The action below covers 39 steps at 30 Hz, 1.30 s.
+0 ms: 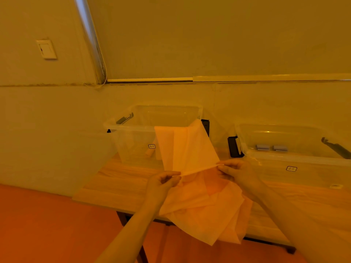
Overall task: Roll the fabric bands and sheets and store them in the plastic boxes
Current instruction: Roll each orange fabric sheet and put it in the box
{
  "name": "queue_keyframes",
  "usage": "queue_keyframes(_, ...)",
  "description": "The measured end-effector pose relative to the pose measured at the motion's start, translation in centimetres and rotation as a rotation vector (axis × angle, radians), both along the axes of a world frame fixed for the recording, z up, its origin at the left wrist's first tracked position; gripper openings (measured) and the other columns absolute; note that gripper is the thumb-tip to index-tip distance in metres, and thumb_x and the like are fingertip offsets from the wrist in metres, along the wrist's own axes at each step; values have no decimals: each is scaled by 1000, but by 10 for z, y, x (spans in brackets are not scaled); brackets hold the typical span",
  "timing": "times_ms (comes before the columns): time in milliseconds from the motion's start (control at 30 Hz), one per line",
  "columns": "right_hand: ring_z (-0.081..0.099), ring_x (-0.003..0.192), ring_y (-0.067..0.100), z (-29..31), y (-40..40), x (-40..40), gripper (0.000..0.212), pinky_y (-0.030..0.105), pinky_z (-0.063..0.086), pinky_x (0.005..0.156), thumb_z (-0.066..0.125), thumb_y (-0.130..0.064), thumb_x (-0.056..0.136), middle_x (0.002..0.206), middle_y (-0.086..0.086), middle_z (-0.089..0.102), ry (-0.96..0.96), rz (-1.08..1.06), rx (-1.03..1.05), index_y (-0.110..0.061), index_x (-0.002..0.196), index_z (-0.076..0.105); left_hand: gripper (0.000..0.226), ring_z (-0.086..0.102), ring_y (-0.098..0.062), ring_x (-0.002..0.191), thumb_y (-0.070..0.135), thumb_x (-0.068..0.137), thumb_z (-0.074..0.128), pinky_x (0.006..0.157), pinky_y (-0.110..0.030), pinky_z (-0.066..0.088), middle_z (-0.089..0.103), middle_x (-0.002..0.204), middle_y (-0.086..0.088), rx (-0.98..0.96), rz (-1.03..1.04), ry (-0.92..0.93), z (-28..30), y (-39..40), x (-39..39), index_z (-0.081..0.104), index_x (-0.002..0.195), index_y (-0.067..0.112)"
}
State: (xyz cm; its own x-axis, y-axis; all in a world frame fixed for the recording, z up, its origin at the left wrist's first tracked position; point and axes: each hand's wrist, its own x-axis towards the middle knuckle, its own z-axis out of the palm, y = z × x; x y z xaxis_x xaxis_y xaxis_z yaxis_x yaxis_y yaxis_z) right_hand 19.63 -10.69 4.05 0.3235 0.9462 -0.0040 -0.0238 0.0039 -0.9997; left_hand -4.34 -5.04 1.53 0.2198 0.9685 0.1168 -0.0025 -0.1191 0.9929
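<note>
both hands (164, 179) (236, 170) pinch sheet (190, 149) fold between them

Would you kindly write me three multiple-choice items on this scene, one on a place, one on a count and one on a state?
1. Where do the small rolled bands lie?
A. In the right plastic box
B. On the floor
C. On the wall switch

2. How many clear plastic boxes stand on the wooden table?
A. One
B. Two
C. Four

3. What is the state of the fabric sheet?
A. Tightly rolled inside a box
B. Folded flat on the floor
C. Unrolled, pinched along one edge by both hands

Answers:
1 A, two small rolls show through the right box's wall.
2 B, the left plastic box and the right one.
3 C, the left hand and right hand stretch its edge, and the far end hangs over the left box's rim.
</note>
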Motion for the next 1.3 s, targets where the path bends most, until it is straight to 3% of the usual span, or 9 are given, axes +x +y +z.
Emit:
queue_keyframes(133, 71, 85, 18, 2, -2, 0, 15, 21, 57, 67, 61, -6, 88, 92, 9, 74, 26, 10, -15, -6, 98, 72, 14, 69, -8, 79, 4, 87, 64, 68, -19, 55, 72, 88, 0, 8, -18, -4, 5, -2, 3, 72, 87, 16)
queue_keyframes(333, 69, 89, 22, 4, -6, -2, 18, 23, 58, 70, 57, -6, 91, 99, 16, 72, 181, 1, 21, 0, 102, 70, 15, 70, -16, 86, 5, 88, 62, 77, -26, 56, 74, 91, -5, -10, -1, -60, 11, -2, 6, 72, 90, 15)
queue_keyframes(567, 71, 80, 21, 11, -7, -4, 15, 29, 60, 70, 58, -6, 89, 92, 14, 72, 382, -71, 40, -2, 100, 68, 11, 70, -12, 79, 9, 84, 68, 73, -23, 56, 74, 85, -3, 20, 45, -88, 21, -9, 12, 73, 92, 14)
queue_keyframes(700, 70, 75, 21, 23, -10, -5, 12, 31, 59, 67, 62, -6, 86, 86, 12, 72, 361, -98, 42, -6, 97, 68, 12, 70, -10, 78, 9, 83, 69, 67, -18, 54, 74, 84, 0, 44, 67, -111, 32, -8, 13, 73, 88, 19)
queue_keyframes(900, 69, 79, 21, 35, -15, -9, 18, 32, 57, 71, 67, -2, 83, 91, 12, 71, 271, -155, 48, -9, 100, 67, 9, 68, -8, 73, 10, 85, 68, 65, -17, 53, 73, 80, 2, 66, 67, -84, 45, -15, 10, 72, 88, 17)
queue_keyframes(1067, 66, 89, 25, 34, -29, -15, 14, 26, 58, 68, 62, 2, 86, 99, 14, 67, 200, -90, -5, -7, 96, 67, 9, 65, -10, 70, 6, 86, 65, 62, -17, 52, 71, 79, -4, 34, 36, -55, 43, -27, -1, 71, 87, 12)
queue_keyframes(1300, 69, 86, 20, 32, -52, -22, 16, 20, 57, 64, 62, 5, 85, 100, 11, 68, 121, 24, -27, -7, 91, 71, 12, 63, -7, 65, 4, 89, 62, 60, -17, 50, 68, 74, 1, 27, -42, -42, 40, -44, -19, 69, 89, 13)
